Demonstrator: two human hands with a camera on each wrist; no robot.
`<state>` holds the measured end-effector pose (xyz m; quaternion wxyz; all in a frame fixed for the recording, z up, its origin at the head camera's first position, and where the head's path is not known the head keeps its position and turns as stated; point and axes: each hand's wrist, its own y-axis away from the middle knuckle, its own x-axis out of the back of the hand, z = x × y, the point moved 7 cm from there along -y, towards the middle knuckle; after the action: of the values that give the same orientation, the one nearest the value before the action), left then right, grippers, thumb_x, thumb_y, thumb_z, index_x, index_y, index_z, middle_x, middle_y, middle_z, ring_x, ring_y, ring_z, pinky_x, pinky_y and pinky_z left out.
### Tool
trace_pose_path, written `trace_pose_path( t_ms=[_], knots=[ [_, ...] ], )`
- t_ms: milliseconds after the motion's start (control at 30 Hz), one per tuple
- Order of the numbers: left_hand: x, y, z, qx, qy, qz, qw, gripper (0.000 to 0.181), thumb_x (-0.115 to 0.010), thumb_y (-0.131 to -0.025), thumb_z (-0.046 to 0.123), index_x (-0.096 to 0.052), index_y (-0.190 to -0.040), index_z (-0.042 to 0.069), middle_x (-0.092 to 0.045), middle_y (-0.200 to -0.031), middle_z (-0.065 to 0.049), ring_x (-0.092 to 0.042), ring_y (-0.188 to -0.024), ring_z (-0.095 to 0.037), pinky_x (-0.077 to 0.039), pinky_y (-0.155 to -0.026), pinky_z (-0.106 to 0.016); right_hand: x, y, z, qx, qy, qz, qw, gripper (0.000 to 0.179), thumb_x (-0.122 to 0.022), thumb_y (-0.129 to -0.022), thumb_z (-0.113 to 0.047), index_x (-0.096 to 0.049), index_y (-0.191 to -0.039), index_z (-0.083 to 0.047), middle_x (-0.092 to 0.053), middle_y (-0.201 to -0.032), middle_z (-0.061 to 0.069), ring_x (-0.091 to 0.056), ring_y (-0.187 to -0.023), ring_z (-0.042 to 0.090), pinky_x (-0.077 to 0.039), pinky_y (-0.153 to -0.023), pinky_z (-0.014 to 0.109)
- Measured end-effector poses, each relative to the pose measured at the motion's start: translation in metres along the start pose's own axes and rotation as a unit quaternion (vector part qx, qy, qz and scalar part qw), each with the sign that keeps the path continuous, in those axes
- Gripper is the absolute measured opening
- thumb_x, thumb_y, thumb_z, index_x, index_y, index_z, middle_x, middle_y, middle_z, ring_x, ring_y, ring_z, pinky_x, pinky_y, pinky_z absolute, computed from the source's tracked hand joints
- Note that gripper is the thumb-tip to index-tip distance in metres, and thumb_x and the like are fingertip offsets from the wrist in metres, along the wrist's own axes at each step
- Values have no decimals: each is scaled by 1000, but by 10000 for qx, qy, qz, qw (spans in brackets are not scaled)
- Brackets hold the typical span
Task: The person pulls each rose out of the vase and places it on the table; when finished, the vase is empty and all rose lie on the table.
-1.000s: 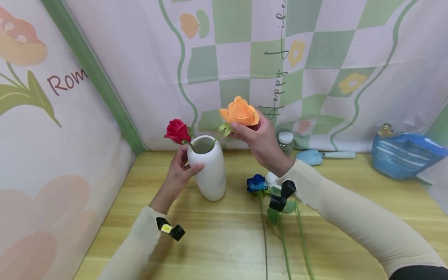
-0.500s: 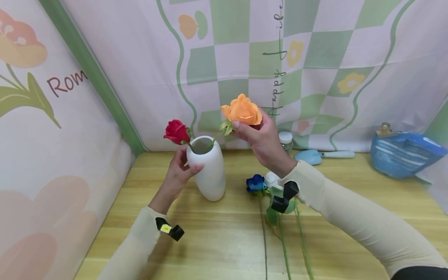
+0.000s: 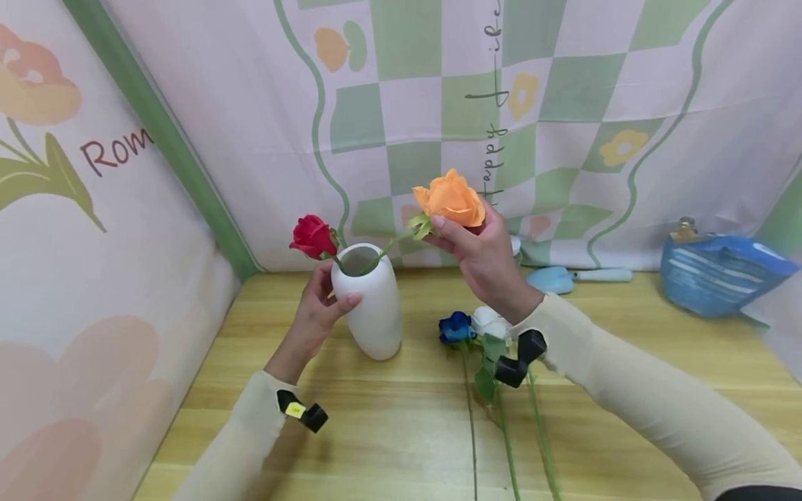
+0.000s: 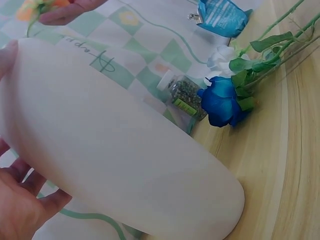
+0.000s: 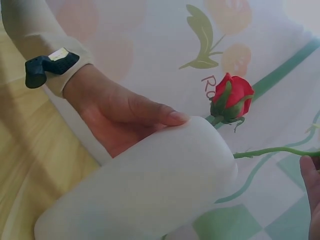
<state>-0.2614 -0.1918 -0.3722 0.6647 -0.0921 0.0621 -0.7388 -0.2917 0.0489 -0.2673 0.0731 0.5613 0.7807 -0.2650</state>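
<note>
A white vase [image 3: 374, 313] stands on the wooden table, and my left hand [image 3: 318, 309] grips it near the rim, thumb across the front. Out of its mouth leans a red rose [image 3: 312, 236] to the left, its head outside the rim. An orange rose [image 3: 448, 198] is pinched just below its bloom by my right hand [image 3: 485, 254]; its green stem bends down into the vase's mouth. In the right wrist view that stem [image 5: 272, 150] runs from the vase to the fingers at the right edge. The stem's lower end is hidden inside the vase.
Right of the vase lie a blue rose [image 3: 455, 327] and a white rose [image 3: 491, 323], their stems toward the front. Behind them are a jar of dark granules [image 4: 185, 94], a light blue trowel [image 3: 554, 280] and a blue bag [image 3: 723, 275]. A patterned cloth hangs at the back.
My right hand has moved a little to the right with the orange rose, bending its stem outward. The left hand keeps its grip on the vase.
</note>
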Motion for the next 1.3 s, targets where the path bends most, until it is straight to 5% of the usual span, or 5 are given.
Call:
trace_pose_path(
  t_ms=[400, 667, 967, 1300],
  knots=[
    [0, 0, -2, 30, 23, 97, 9999, 60, -71, -90, 17, -39, -140, 14, -49, -140, -4, -48, -128, -21, -50, -104, -26, 18, 13, -10, 361, -628, 423, 9965, 58, -56, -95, 4, -39, -149, -7, -50, -132, 10, -61, -115, 21, -60, -89, 33],
    [1, 0, -3, 74, -47, 145, 9999, 59, -70, -90, 18, -39, -140, 19, -49, -142, -3, -47, -130, -21, -46, -111, -42, 32, 15, -3, 27, -1301, 615, 9896, 52, -61, -96, -4, -42, -145, -10, -50, -127, 9, -66, -103, 18, -59, -92, 32],
    [1, 0, -4, 116, -91, 229, 9996, 57, -70, -90, 17, -40, -138, 16, -50, -140, -3, -48, -128, -20, -49, -107, -32, 45, 20, -4, -17, -1971, 888, 9764, 48, -63, -95, -2, -45, -139, -7, -52, -123, 10, -69, -101, 20, -59, -92, 31],
    [1, 0, -6, 157, -89, 241, 9995, 57, -69, -89, 17, -40, -138, 19, -50, -140, -2, -48, -129, -20, -46, -110, -38, 57, 26, -2, -105, -2355, 1157, 9649, 48, -63, -94, 0, -46, -138, -8, -49, -131, 9, -68, -107, 22, -58, -93, 31]
  ],
)
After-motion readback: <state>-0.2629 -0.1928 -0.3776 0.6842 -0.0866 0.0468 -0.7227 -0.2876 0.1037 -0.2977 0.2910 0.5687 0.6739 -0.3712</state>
